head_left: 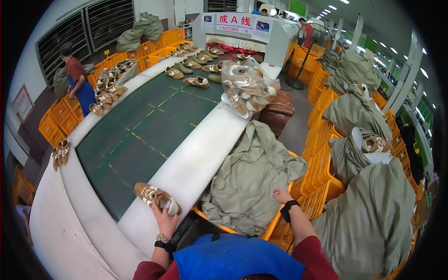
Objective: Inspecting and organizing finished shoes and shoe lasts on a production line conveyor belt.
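A worker in a blue apron (233, 259) stands at the near end of a green conveyor belt (135, 126). The worker's left hand (164, 219) grips a brown-and-white laced shoe (151, 192) by its heel end, over the near end of the right-hand white ledge (186, 163), toe pointing toward the belt. The right hand (281, 196) is by a grey-green cloth (252, 175) draped over an orange crate (269, 231); its fingers curl in, and I cannot tell whether they pinch anything.

To handle the shoe well, I would keep the hold firm at the heel without crushing the soft collar, support the weight from below, and keep the toe level so that it does not scuff the ledge. The right hand would best stay free of the cloth's folds.

Counting: one shoe in hand; three shoes (60, 154) grouped on the left ledge (77, 175); one clear plastic bag (247, 86) of shoes, too jumbled to count; one standing fan (311, 42). Shoes at the belt's far end overlap too much for a sure number.
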{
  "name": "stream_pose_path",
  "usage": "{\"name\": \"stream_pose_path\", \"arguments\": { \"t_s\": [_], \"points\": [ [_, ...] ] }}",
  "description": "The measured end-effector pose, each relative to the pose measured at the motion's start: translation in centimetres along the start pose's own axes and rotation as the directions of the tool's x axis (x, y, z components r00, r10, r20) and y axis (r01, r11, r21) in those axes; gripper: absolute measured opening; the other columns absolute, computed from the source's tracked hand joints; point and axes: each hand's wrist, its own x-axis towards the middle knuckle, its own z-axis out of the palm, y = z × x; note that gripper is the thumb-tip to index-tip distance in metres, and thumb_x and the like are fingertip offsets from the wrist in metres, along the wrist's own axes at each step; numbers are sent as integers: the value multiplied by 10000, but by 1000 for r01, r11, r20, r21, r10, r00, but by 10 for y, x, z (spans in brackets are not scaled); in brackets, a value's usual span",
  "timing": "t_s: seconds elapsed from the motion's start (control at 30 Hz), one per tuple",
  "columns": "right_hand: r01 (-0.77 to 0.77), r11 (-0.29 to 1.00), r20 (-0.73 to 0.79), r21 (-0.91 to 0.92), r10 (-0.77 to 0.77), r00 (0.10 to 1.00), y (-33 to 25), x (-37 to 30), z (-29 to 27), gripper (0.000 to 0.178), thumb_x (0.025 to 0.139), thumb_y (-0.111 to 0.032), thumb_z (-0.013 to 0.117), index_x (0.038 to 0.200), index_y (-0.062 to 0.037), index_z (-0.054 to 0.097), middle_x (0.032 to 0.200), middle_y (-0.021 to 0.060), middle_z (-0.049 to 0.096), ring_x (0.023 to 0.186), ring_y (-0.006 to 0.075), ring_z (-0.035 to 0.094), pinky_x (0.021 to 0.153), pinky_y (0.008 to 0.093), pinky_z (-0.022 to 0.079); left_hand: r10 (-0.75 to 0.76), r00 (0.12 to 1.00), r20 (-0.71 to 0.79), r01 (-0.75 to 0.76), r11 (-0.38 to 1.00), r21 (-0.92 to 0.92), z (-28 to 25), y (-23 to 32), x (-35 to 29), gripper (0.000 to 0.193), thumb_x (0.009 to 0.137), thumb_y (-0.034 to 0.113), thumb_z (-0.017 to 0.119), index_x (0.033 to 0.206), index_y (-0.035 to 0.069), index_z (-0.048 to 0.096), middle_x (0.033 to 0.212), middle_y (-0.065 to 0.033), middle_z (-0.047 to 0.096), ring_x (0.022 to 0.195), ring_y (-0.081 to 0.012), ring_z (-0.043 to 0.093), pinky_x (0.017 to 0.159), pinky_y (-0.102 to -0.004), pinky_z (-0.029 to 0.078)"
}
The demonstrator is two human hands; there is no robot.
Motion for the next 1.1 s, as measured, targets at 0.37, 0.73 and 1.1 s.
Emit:
{"name": "stream_pose_path", "arguments": {
  "t_s": [0.37,0.73,1.1],
  "points": [
    [-152,988,626,-6,122,770,83,-56,93,428,698,10,493,1111,-98,535,804,129,613,687,228,602,540,354,486,-156,983,-93,156,988,-1,49,50,-3,379,715,199,713,840,-128,567,1418,-264,203,1287,-432,236,1054,-415,254],
    [-198,973,372,122,140,918,69,-96,112,193,726,-108,506,838,-85,662,735,97,647,644,214,622,617,324,501,-70,997,-32,70,998,0,49,37,3,397,716,233,711,869,-105,568,1411,-278,203,1269,-457,241,1051,-450,248],
    [408,901,167,147,-429,888,-122,-99,91,562,763,-318,615,1255,-94,461,1112,228,556,979,364,558,831,402,455,322,906,275,-291,945,-148,43,47,10,337,667,154,720,879,-75,591,1389,-332,173,1231,-500,278,1037,-470,283]
  ]
}}
